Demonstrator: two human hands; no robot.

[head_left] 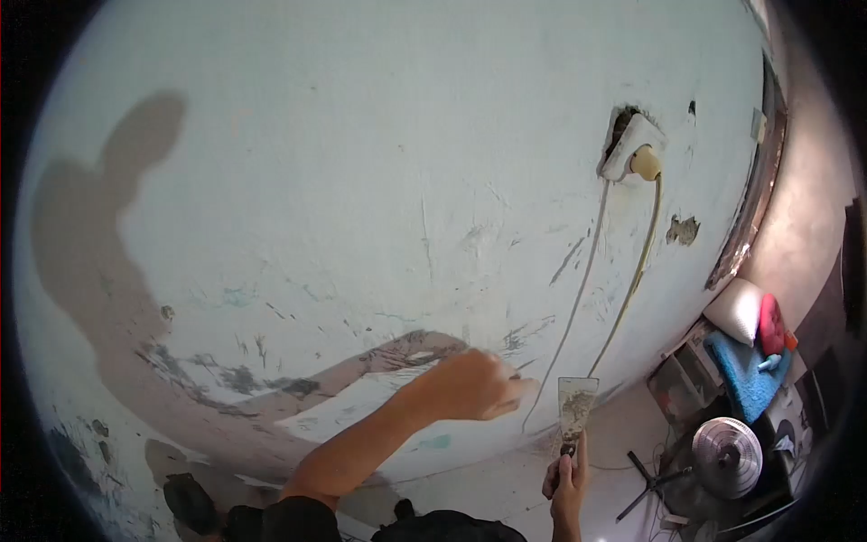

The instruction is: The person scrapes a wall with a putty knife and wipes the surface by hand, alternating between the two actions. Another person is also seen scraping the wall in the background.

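Note:
My left hand [483,386] is raised against the pale, scuffed wall [343,181], its fingers closed. A thin dark edge shows by the fingertips, but I cannot make out what it is. Lower and to the right, my right hand [567,483] grips a putty knife [576,406] by its handle. The blade points up, and grey-brown residue is smeared over it. Dark scrapes and bare patches run along the wall to the left of my left hand, where the shadow of my arm falls.
A loose wall socket [623,149] with a yellowish plug [646,163] hangs from a hole; cords run down the wall. At right are a fan [727,456], a blue cloth [750,372], a white pillow [736,312] and a red item [770,323]. A black stand base [650,483] rests on the floor.

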